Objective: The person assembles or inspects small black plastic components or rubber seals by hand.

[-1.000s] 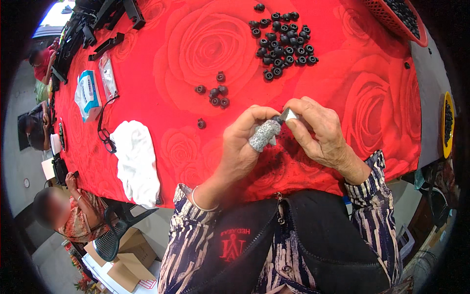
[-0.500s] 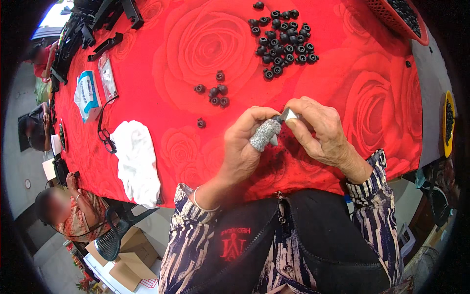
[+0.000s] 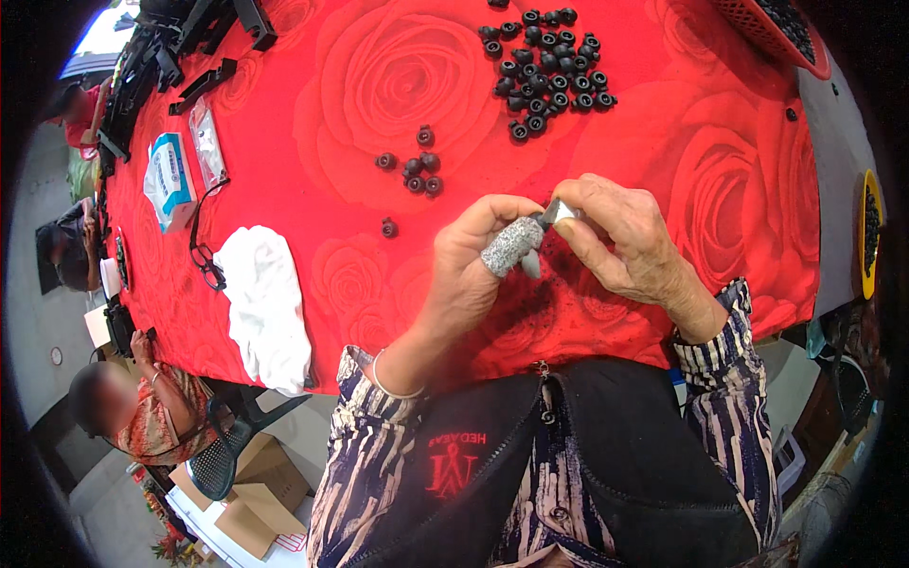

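Observation:
Over the near part of the red rose-patterned tablecloth [image 3: 369, 246], my two hands meet. My left hand [image 3: 464, 270] pinches a small black round part [image 3: 540, 219], mostly hidden by the fingers. A speckled grey sleeve [image 3: 511, 247] covers one of its fingers. My right hand [image 3: 630, 241] is closed on a small blade [image 3: 561, 212], light-coloured where the fingers grip it, its dark tip against the black part. Dark crumbs lie on the cloth around the hands. Farther off is a large group of similar black parts [image 3: 559, 83], with a smaller group [image 3: 414, 167] nearer and one alone [image 3: 389, 227].
A white cloth [image 3: 263, 308], glasses [image 3: 206, 267], a blue-white packet [image 3: 172, 185] and black plastic pieces [image 3: 204, 87] lie on the left. At right are a red basket [image 3: 822, 66] and a yellow tray [image 3: 865, 284], both holding black parts. Another person [image 3: 161, 412] sits lower left.
Both hands stay together, with only slight shifts of the fingers and blade against the black part. The view has moved a little; the groups of parts lie as before.

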Motion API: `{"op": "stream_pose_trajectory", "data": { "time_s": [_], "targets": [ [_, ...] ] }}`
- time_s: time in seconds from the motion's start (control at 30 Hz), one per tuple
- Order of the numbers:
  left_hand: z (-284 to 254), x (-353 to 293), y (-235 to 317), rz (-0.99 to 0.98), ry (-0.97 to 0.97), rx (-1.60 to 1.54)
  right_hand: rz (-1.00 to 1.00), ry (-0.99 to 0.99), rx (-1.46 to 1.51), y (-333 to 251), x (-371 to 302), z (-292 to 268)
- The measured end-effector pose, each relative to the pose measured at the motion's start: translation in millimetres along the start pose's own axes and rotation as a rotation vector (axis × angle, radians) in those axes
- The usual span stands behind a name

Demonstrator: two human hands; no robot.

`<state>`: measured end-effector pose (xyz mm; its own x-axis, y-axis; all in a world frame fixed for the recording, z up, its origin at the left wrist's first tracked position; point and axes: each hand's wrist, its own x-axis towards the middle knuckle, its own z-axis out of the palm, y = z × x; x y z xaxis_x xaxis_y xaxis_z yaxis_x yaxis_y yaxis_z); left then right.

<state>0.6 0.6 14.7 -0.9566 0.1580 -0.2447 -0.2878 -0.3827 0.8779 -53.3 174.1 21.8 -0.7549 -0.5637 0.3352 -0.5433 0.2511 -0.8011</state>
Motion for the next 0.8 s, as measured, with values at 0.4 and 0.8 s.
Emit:
{"op": "stream_pose_trajectory", "data": {
  "time_s": [0.4, 0.8],
  "targets": [
    [-2.0, 4.8, 1.9, 0.016, -0.001, -0.081, 0.051, 0.106, 0.019, -5.0, -0.9, 5.0],
    [-0.7, 5.0, 0.3, 0.02, -0.005, -0.073, 0.058, 0.148, 0.019, -4.4, -1.2, 7.5]
  ]
}}
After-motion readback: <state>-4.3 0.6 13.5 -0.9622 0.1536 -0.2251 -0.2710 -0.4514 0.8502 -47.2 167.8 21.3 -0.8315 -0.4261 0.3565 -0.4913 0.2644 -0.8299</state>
